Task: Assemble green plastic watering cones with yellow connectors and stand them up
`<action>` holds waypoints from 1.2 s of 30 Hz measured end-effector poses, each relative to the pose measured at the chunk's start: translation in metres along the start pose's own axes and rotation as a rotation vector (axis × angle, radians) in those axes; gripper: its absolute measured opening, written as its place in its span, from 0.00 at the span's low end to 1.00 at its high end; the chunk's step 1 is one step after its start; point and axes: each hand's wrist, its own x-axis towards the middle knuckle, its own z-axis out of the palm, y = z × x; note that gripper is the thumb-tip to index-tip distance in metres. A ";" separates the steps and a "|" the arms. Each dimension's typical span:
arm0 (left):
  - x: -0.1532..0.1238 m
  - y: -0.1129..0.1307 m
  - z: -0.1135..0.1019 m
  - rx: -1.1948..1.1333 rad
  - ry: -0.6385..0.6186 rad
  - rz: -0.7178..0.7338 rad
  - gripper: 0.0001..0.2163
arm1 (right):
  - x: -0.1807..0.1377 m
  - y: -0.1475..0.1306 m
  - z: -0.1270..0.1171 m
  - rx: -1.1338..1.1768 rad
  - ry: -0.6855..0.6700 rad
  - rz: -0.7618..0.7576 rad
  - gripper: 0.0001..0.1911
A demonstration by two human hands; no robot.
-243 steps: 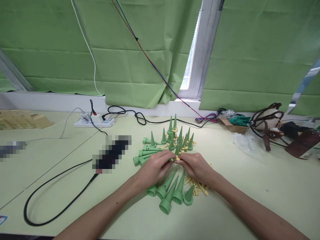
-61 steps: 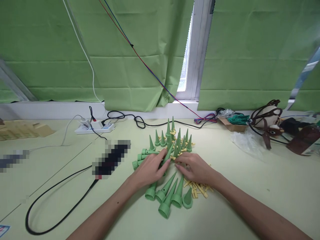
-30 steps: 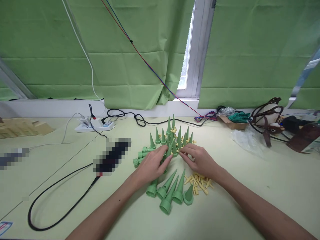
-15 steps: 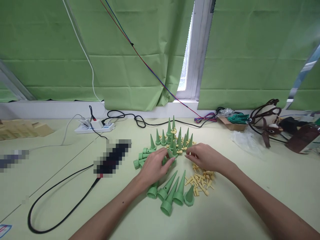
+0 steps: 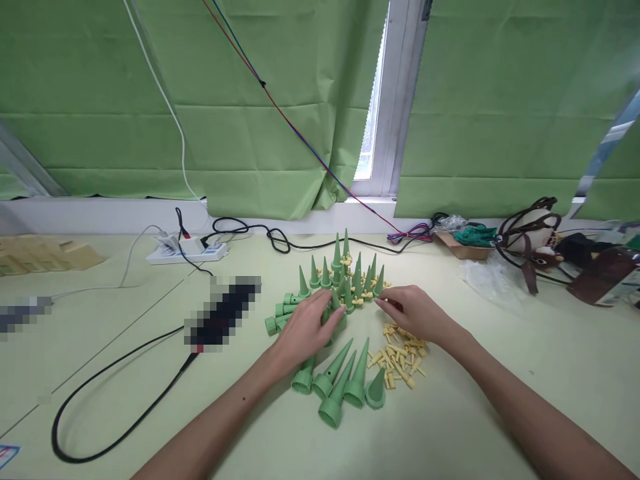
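My left hand (image 5: 311, 325) is closed around a green plastic cone spike (image 5: 336, 300), whose tip points up between thumb and fingers. To its right, my right hand (image 5: 411, 312) holds thumb and fingertips together just above the table; whatever is in the pinch is too small or hidden to name. Behind both hands stands a cluster of upright green cone spikes (image 5: 359, 275), with small yellow plastic pieces among them. Several more green cones (image 5: 334, 407) lie on their sides in front of my left hand. Below my right hand is a pile of small yellow plastic pieces (image 5: 401, 360).
A white power strip (image 5: 213, 253) with plugs and a black cable (image 5: 280, 241) run along the back. At left lies a blurred-out dark device (image 5: 225, 313) with a looped cord. A cardboard box (image 5: 463, 248), a clear plastic bag (image 5: 493, 277) and a brown strapped item (image 5: 537, 247) are at right.
The cone in my left hand has gone from tilted to more upright. Both hands stay close to where they were, the left a little lower-left. The whole view shifts slightly.
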 end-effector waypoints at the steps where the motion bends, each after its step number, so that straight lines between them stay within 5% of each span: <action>1: 0.000 -0.001 0.000 0.006 0.006 -0.003 0.14 | 0.000 -0.001 0.000 0.005 0.001 0.000 0.17; 36: 0.003 -0.010 0.002 0.060 -0.055 -0.115 0.16 | -0.007 -0.011 -0.022 -0.074 -0.265 0.048 0.18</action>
